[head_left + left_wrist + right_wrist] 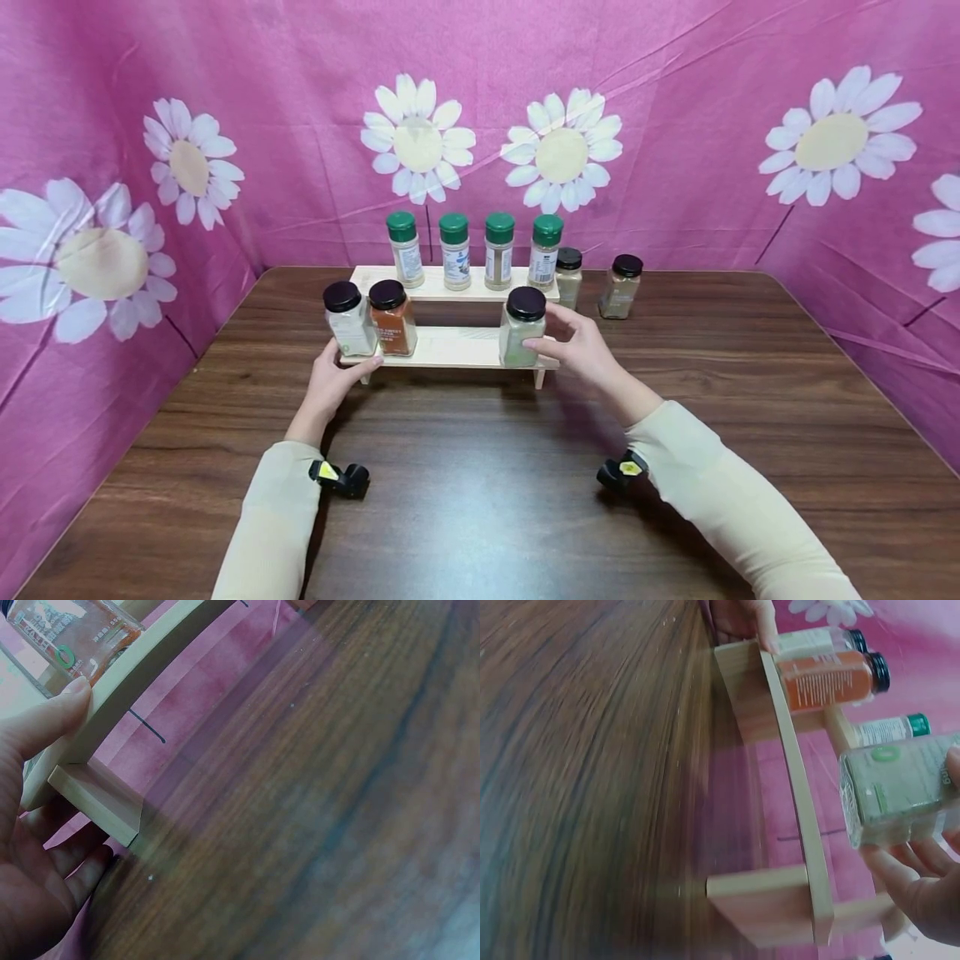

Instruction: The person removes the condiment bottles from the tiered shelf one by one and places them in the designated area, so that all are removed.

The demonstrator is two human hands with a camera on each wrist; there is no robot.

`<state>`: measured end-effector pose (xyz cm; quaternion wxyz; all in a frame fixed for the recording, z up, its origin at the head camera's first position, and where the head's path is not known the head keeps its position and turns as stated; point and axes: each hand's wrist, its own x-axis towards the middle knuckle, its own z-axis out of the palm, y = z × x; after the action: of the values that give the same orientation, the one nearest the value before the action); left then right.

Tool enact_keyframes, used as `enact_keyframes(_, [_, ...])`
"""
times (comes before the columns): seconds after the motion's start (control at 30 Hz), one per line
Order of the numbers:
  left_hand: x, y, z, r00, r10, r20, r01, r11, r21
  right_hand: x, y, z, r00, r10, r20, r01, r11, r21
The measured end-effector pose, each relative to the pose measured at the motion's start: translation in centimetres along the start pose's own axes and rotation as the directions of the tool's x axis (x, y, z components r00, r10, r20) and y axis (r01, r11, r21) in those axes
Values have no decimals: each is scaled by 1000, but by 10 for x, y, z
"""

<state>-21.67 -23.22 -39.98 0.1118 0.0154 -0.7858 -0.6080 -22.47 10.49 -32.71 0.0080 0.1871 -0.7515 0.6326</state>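
Observation:
My right hand [585,346] holds a black-lidded spice jar [521,342] with pale green contents at the right end of a wooden rack's lower shelf [457,348]. In the right wrist view, a gap shows between the base of this jar [900,787] and the shelf edge. My left hand [330,387] grips the rack's left end, thumb on the front edge and fingers around the side near the leg [101,799]. On that shelf, beside the left hand, stand a jar of whitish contents [351,325] and a jar of orange-red powder [393,321].
Several green-capped shakers [455,254] line the rack's upper shelf [431,292]. Two black-lidded jars stand on the table behind the right hand: one close to the rack [568,279], another farther right [621,287]. A pink flowered cloth [675,167] hangs behind the brown table [465,483].

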Motion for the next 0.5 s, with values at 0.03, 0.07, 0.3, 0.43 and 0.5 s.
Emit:
enact_keyframes(0.03, [0, 0, 0, 1000, 1, 1, -1, 1000, 3, -1, 1, -3, 1000, -7, 3, 7, 1000, -9])
enact_keyframes(0.07, [0, 0, 0, 1000, 3, 0, -3, 1000, 2, -2, 2, -7, 1000, -16, 7, 16, 1000, -16])
enact_keyframes(0.3, [0, -1, 0, 1000, 13, -7, -13, 1000, 6, -11, 10, -29, 1000, -15, 15, 16, 999, -48])
enact_keyframes(0.43, [1, -1, 0, 1000, 10, -4, -10, 1000, -1, -15, 14, -43, 1000, 7, 23, -7, 1000, 15])
enact_keyframes(0.5, [1, -1, 0, 1000, 6, -2, -6, 1000, -6, -17, 17, -51, 1000, -2, 29, 1, 999, 35])
